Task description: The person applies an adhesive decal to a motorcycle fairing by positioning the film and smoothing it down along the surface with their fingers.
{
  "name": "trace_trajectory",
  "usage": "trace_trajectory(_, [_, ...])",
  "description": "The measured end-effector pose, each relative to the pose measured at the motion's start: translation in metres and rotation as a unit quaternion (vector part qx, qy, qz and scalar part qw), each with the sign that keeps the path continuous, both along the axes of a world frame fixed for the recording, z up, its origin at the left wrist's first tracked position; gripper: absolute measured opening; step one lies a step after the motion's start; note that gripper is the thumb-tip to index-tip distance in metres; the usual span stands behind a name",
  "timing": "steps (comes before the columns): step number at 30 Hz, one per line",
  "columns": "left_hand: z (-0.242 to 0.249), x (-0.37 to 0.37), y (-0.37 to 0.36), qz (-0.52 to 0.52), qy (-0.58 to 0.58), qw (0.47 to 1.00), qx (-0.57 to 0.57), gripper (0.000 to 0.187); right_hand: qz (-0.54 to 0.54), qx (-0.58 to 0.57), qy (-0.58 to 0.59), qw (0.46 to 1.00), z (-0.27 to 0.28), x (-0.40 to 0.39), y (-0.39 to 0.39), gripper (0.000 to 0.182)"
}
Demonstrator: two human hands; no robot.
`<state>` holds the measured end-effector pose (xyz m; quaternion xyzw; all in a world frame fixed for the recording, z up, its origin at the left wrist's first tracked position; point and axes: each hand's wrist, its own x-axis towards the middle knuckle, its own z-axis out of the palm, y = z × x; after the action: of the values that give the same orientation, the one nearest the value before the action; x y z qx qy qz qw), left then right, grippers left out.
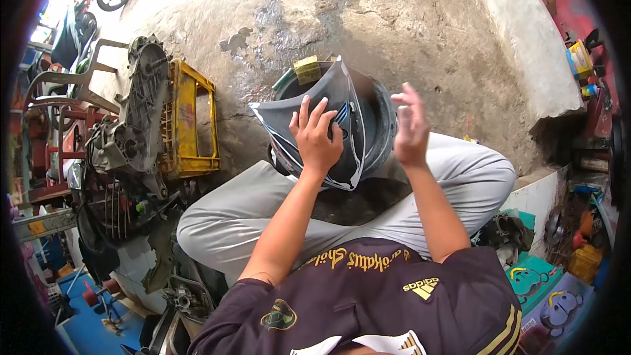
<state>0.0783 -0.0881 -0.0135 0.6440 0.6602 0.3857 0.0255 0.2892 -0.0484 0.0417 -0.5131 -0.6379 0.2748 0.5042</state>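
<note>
A dark grey motorcycle body panel with pale edges and a small blue-striped mark leans across a round black tub between my legs. My left hand rests on the panel's face, fingers spread and lying over the surface. To the right of the tub, my right hand is raised, blurred by motion, with fingers loosely apart and nothing visible in them. A yellow block, perhaps a sponge, sits at the tub's far rim. The tub's contents are mostly hidden by the panel.
On the left stand a yellow plastic crate, a metal engine casing and a plastic chair. Wet concrete floor stretches ahead. Boxes with cartoon faces and assorted parts line the right side.
</note>
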Motion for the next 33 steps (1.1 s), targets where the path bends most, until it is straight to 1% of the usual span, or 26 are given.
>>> trace_trajectory(2, [0.001, -0.001, 0.0, -0.01, -0.001, 1.0, 0.005, 0.026, -0.011, 0.092, 0.002, 0.996, 0.027, 0.017, 0.013, 0.061])
trace_trajectory(3, [0.001, 0.0, 0.0, -0.008, 0.004, 1.0, 0.002, 0.026, -0.022, 0.088, 0.036, 0.995, 0.045, 0.024, 0.013, 0.072])
trace_trajectory(4, [0.001, -0.001, 0.001, -0.009, 0.002, 1.0, 0.006, 0.026, -0.029, 0.127, 0.063, 0.989, 0.06, 0.032, 0.018, 0.075])
trace_trajectory(6, [0.001, 0.001, -0.001, -0.006, 0.011, 1.0, 0.001, 0.026, -0.024, 0.181, 0.085, 0.979, 0.09, 0.045, 0.023, 0.077])
trace_trajectory(9, [0.0, 0.0, -0.001, -0.01, 0.007, 1.0, 0.005, 0.027, -0.027, 0.214, 0.107, 0.971, 0.116, 0.056, 0.022, 0.077])
trace_trajectory(15, [0.012, -0.008, -0.004, -0.027, -0.031, 0.999, -0.025, 0.031, -0.029, 0.164, 0.125, 0.978, 0.103, 0.055, 0.005, 0.078])
trace_trajectory(16, [0.016, -0.014, -0.006, -0.034, -0.072, 0.996, -0.027, 0.032, -0.035, 0.149, 0.13, 0.98, 0.102, 0.055, 0.004, 0.079])
trace_trajectory(17, [0.024, -0.021, -0.007, -0.04, -0.113, 0.992, -0.03, 0.034, -0.034, 0.149, 0.132, 0.979, 0.104, 0.056, 0.004, 0.079])
trace_trajectory(18, [0.039, -0.031, -0.007, -0.033, -0.097, 0.995, -0.008, 0.036, -0.032, 0.158, 0.127, 0.979, 0.109, 0.059, 0.006, 0.079])
trace_trajectory(20, [0.07, -0.052, -0.008, -0.009, -0.105, 0.994, 0.002, 0.035, -0.028, 0.165, 0.122, 0.978, 0.118, 0.066, 0.008, 0.079])
trace_trajectory(22, [0.096, -0.08, -0.004, -0.007, -0.133, 0.99, 0.052, 0.035, -0.011, 0.196, 0.137, 0.971, 0.128, 0.071, 0.014, 0.078])
trace_trajectory(24, [0.141, -0.093, -0.007, 0.021, -0.175, 0.983, 0.056, 0.034, -0.003, 0.205, 0.145, 0.968, 0.139, 0.074, 0.017, 0.079])
trace_trajectory(27, [0.182, -0.116, -0.011, 0.037, -0.165, 0.982, 0.083, 0.034, 0.029, 0.233, 0.162, 0.958, 0.147, 0.081, 0.021, 0.076])
trace_trajectory(29, [0.202, -0.124, -0.014, 0.008, -0.181, 0.976, 0.124, 0.034, 0.023, 0.235, 0.154, 0.96, 0.151, 0.078, 0.023, 0.074])
trace_trajectory(31, [0.218, -0.12, -0.018, -0.001, -0.182, 0.976, 0.119, 0.034, 0.016, 0.236, 0.146, 0.961, 0.152, 0.075, 0.023, 0.071])
trace_trajectory(33, [0.222, -0.117, -0.019, -0.009, -0.182, 0.977, 0.115, 0.034, 0.035, 0.222, 0.127, 0.966, 0.151, 0.072, 0.022, 0.068])
